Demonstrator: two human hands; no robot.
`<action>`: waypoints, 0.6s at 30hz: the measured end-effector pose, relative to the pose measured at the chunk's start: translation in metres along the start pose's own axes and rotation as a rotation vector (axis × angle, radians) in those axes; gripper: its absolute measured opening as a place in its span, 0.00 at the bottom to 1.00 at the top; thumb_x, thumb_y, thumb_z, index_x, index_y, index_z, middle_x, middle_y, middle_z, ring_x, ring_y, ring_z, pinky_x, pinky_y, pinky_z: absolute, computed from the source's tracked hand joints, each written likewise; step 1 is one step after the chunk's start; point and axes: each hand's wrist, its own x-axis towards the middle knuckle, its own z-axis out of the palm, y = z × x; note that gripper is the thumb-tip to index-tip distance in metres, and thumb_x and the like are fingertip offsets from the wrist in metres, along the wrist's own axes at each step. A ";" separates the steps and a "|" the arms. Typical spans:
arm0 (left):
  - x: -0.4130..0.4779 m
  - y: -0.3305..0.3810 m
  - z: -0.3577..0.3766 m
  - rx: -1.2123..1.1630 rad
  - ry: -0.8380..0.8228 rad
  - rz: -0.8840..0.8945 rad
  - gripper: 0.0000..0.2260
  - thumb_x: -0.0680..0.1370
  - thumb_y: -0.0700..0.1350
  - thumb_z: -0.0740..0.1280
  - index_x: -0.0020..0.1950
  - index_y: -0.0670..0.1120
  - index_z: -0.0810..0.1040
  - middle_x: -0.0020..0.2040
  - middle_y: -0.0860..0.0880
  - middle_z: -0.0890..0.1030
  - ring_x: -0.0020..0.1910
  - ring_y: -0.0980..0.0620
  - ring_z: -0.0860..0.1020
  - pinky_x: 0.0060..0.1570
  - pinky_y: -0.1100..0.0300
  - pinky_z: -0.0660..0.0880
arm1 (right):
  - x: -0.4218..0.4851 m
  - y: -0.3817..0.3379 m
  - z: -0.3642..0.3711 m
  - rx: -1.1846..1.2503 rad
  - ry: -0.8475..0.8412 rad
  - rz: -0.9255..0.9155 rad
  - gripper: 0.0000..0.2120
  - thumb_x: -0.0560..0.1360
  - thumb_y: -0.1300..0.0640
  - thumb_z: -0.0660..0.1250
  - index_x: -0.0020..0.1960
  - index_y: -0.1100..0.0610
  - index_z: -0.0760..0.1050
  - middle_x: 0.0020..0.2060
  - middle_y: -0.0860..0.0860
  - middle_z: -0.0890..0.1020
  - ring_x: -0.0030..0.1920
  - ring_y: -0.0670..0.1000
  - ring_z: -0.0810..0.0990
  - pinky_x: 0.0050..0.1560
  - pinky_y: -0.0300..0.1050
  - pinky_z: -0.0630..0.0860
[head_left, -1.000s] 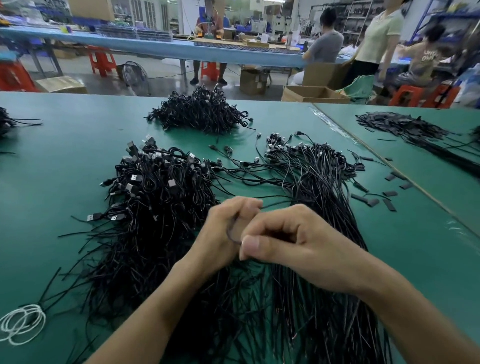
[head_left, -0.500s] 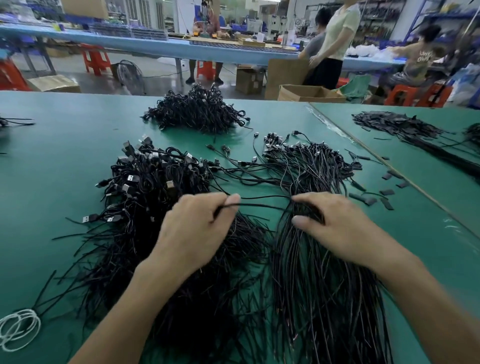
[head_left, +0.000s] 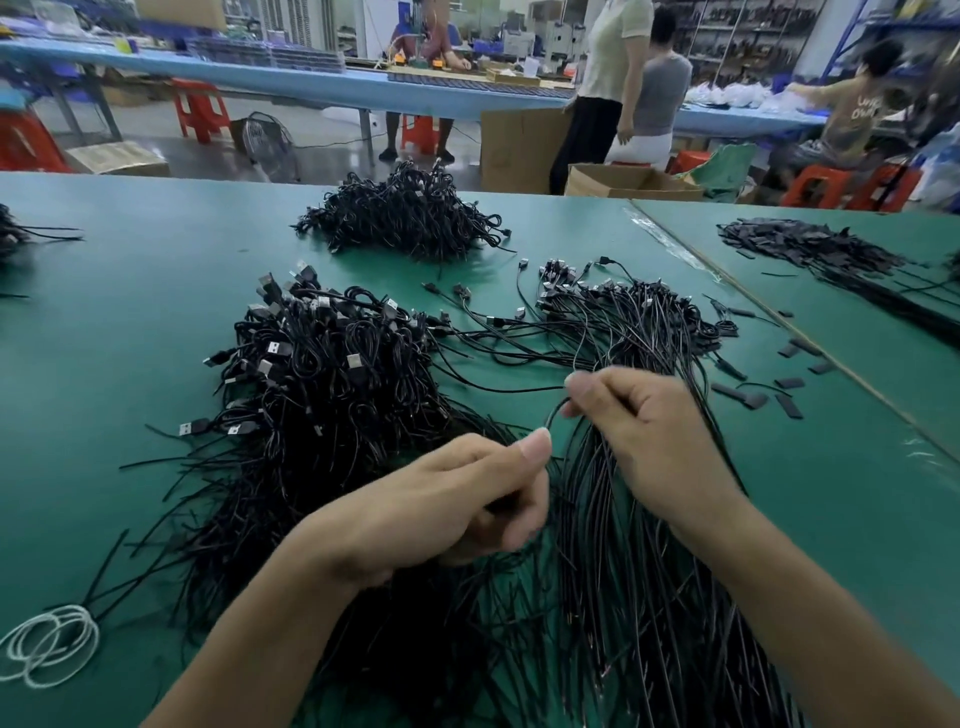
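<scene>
DESK: What are the two hands doing at the green table (head_left: 130, 322)?

PHOTOGRAPHER: Both work one thin black cable (head_left: 555, 410). The right hand (head_left: 654, 436) pinches it between thumb and forefinger, with the other fingers curled in behind. The left hand (head_left: 441, 514) grips the cable's lower run, its thumb laid along the top and its fingers folded under.

DESK: Where is the cable itself?

PHOTOGRAPHER: It is lifted just off the table and bowed in a short arc between the two hands. I cannot tell how far it runs inside the left fist.

DESK: And the heaps around it?

PHOTOGRAPHER: Left of the hands lies a tangled pile (head_left: 322, 374), with USB plugs fanned out at its far end. Under the right wrist runs a straighter bundle (head_left: 644, 597), its strands lying roughly side by side toward small plugs at the far end. A third pile (head_left: 405, 218) sits well apart from both, near the table's far edge.

DESK: Anything else in view?

PHOTOGRAPHER: White loops (head_left: 49, 644) lie at the near left. Short black strips (head_left: 748, 400) are scattered to the right of the bundle, and a heap of strips (head_left: 810, 244) sits on the adjoining table. Behind, people work at a long blue bench (head_left: 311, 88), with a red stool (head_left: 200, 109) and a cardboard box (head_left: 628, 182) on the floor.
</scene>
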 end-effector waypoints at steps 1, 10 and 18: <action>-0.003 0.003 -0.001 -0.113 -0.074 0.017 0.23 0.82 0.61 0.55 0.35 0.48 0.75 0.26 0.54 0.62 0.23 0.56 0.58 0.24 0.64 0.57 | -0.003 0.003 0.005 -0.018 -0.068 0.003 0.18 0.74 0.38 0.62 0.37 0.48 0.80 0.23 0.49 0.71 0.24 0.51 0.65 0.26 0.47 0.65; 0.002 0.007 -0.004 -0.597 0.318 0.192 0.21 0.80 0.58 0.59 0.34 0.48 0.78 0.26 0.55 0.59 0.22 0.59 0.56 0.19 0.68 0.57 | -0.020 -0.006 0.025 -0.076 -0.284 0.030 0.21 0.79 0.38 0.57 0.38 0.50 0.78 0.24 0.46 0.70 0.25 0.48 0.65 0.26 0.43 0.63; 0.019 -0.023 -0.002 0.060 0.787 0.329 0.18 0.83 0.51 0.57 0.46 0.46 0.84 0.38 0.49 0.83 0.39 0.53 0.82 0.41 0.62 0.78 | -0.030 -0.044 0.027 -0.327 -0.512 -0.138 0.13 0.81 0.47 0.61 0.40 0.51 0.72 0.32 0.46 0.76 0.30 0.45 0.73 0.32 0.42 0.70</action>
